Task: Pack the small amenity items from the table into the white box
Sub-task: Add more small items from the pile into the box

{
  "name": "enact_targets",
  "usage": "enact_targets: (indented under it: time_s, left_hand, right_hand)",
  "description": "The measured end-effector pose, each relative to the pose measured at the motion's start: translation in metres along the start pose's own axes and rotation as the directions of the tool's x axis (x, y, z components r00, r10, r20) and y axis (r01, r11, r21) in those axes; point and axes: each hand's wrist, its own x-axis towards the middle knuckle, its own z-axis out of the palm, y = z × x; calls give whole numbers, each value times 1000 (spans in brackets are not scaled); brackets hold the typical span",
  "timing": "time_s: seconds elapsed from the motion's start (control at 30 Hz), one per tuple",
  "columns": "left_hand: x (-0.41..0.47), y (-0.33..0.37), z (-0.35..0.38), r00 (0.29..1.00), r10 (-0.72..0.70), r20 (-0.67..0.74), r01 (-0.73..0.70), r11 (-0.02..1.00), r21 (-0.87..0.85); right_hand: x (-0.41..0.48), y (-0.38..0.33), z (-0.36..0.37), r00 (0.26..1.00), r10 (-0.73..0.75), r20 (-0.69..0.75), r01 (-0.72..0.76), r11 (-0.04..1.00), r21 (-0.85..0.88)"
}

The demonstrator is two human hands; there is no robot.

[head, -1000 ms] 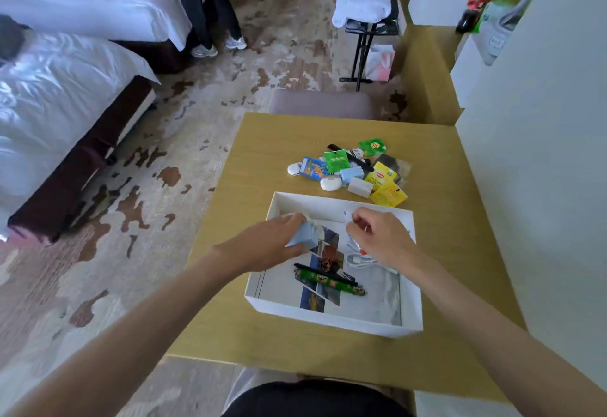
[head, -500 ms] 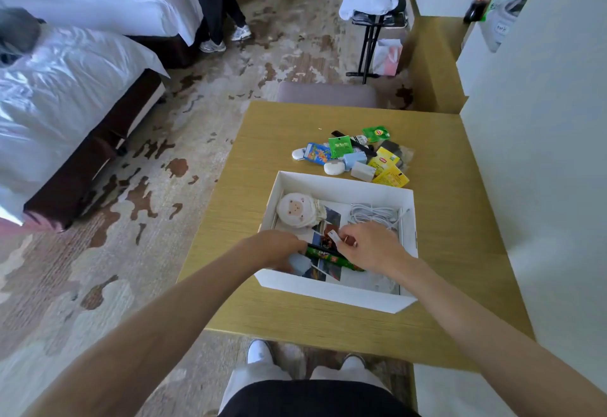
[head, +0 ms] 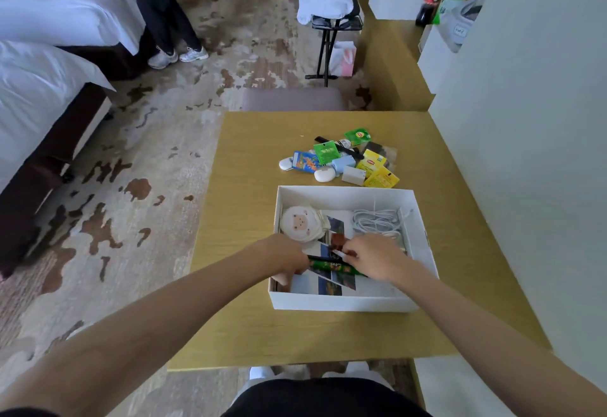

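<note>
From the head camera we see the white box (head: 345, 301) on the yellow-wood table (head: 249, 206), near the front edge, with both hands down inside it. Our left hand (head: 282, 257) sits at the near-left corner of the box with its fingers curled downward, and it seems to pinch the left end of a green printed stick-shaped packet (head: 331, 265) — though the fingertips are hidden, so we cannot tell for certain that it grips. Our right hand (head: 374, 260) is closed in a pinch over the packet's other end, a thin black pen-like stick (head: 320, 258) lying alongside.

The packet lies across printed photo cards (head: 338, 280) on the box floor. A round white pouch with a cartoon face (head: 300, 224) fills the far-left corner, and a coiled white cable (head: 377, 224) sits at the far right.

We judge the step in hand to be settling the long packet flat in the box. To do it well, we should lay it parallel to the near wall and press it low — keeping the middle floor free. The remaining pile of amenity items (head: 341, 162) — tea sachets, small white cases, a blue packet — waits on the table just beyond the box's far wall, so most of the packing is not yet done. We should let go with both hands only once the packet rests flat.
</note>
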Motion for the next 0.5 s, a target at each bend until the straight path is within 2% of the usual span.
enact_targets:
  time_s: [0.2,0.27,0.3,0.4,0.5]
  left_hand:
    - [-2,-15,-3,998,61,6,-61,997,-41]
    - [-1,-26,-8,992,81,-99,-87,994,-61]
    - [-2,-33,-12,976,86,-202,-99,994,-56]
    - [-1,-62,-25,846,7,-533,-105,983,-154]
    - [5,-86,-35,708,-193,-680,-122,914,-387]
  right_hand:
    - [6,-7,-3,995,51,84,-53,998,17]
    - [4,-3,-9,988,104,113,-109,993,39]
    - [2,-1,-14,985,131,116,-140,988,70]
    - [0,9,-35,980,194,35,-197,951,239]
    - [3,20,-56,955,282,-88,-227,891,393]
